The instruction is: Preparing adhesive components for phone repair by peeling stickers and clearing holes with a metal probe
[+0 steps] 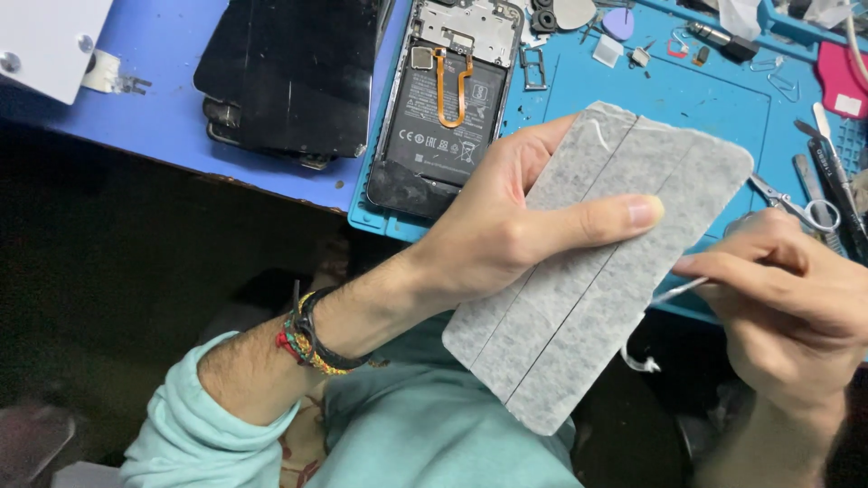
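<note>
My left hand point(506, 226) grips a grey, speckled rectangular sheet point(588, 289) with two dark lengthwise lines, fingers across its face, holding it tilted above the edge of the blue work mat point(687, 99). My right hand point(796, 307) is closed on a thin metal tool point(674, 291) whose tip touches the sheet's right edge. A small white curl point(640, 363) hangs under the sheet. An opened phone point(448, 99) with its black battery and an orange flex cable showing lies on the mat just beyond my left hand.
Two black screen panels point(289, 72) lie stacked at the left on the blue table. Small scissors point(800, 206), tweezers and dark tools point(836, 181) lie at the right. Small parts and a purple pick point(619, 23) sit at the back. A white box point(45, 36) occupies the top left.
</note>
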